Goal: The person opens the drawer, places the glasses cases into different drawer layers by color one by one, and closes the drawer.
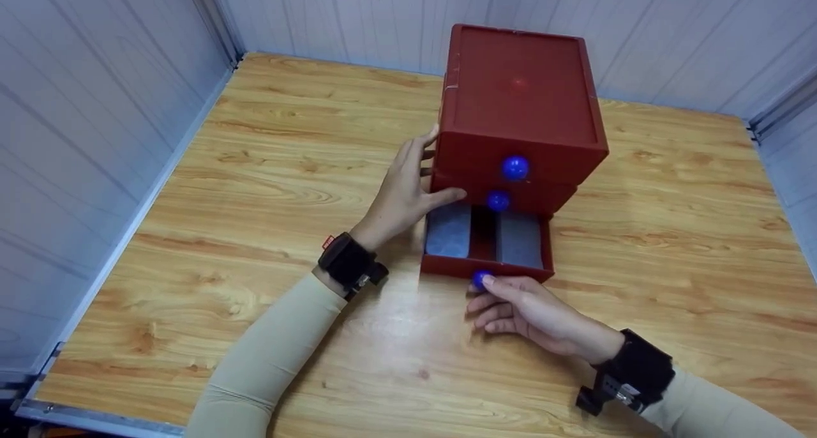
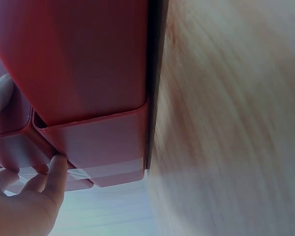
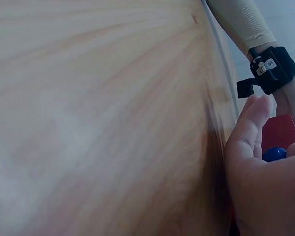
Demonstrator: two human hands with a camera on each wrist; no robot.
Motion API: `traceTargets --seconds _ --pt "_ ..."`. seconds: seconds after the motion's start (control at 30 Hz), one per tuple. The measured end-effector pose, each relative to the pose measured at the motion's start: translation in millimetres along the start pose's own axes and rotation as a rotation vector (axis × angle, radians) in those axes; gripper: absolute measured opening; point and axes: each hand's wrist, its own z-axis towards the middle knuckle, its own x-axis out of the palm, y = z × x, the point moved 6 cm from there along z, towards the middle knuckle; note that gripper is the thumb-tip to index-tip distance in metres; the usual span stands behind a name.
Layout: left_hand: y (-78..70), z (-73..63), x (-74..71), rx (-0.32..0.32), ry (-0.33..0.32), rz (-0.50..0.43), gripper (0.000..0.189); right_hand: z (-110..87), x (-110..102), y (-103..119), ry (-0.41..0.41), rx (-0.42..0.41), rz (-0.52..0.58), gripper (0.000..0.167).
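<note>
A red three-drawer cabinet (image 1: 523,93) stands on the table, with a round blue knob on each drawer. Its bottom drawer (image 1: 440,265) is pulled out, showing a grey block (image 1: 449,234) at the left and another grey block (image 1: 520,241) at the right. My left hand (image 1: 399,198) braces the cabinet's left side, thumb on the front of the middle drawer; in the left wrist view its fingers (image 2: 58,172) press the side wall. Thumb and index finger of my right hand (image 1: 526,313) pinch the bottom drawer's blue knob (image 1: 480,279), the other fingers loosely bent below it.
The wood-grain table (image 1: 287,138) is bordered by white panel walls (image 1: 351,16) at the back and sides. Clear tape (image 2: 113,168) runs along the cabinet's side. A black wrist camera (image 1: 350,262) is strapped on the left wrist, another wrist camera (image 1: 629,371) on the right.
</note>
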Motion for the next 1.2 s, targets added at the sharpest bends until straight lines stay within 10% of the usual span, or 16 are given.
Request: traceTargets --seconds 1.2 --pt "-0.8 -0.7 -1.3 0.006 0.001 0.029 0.104 33.1 -22.4 27.3 -0.039 -0.036 0.03 0.045"
